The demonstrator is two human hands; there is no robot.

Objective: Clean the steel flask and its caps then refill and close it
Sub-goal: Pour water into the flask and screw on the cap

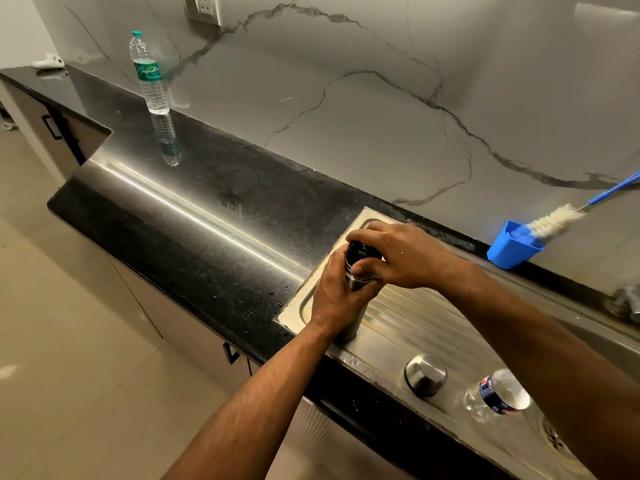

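Observation:
The steel flask (353,320) stands upright on the ribbed drainboard (426,327) of the sink. My left hand (334,299) grips its body just below the neck. My right hand (398,254) curls over the top, fingers and thumb around the black inner cap (360,252) that sits on the flask's mouth. Much of the flask is hidden by both hands. The round steel outer cap (426,374) lies on the drainboard's front edge, right of the flask.
A clear plastic bottle (498,396) lies near the steel cap, beside the sink drain (554,438). A blue cup (512,245) with a bottle brush (554,220) stands by the wall. A sealed water bottle (150,74) stands on the black counter (194,216), far left.

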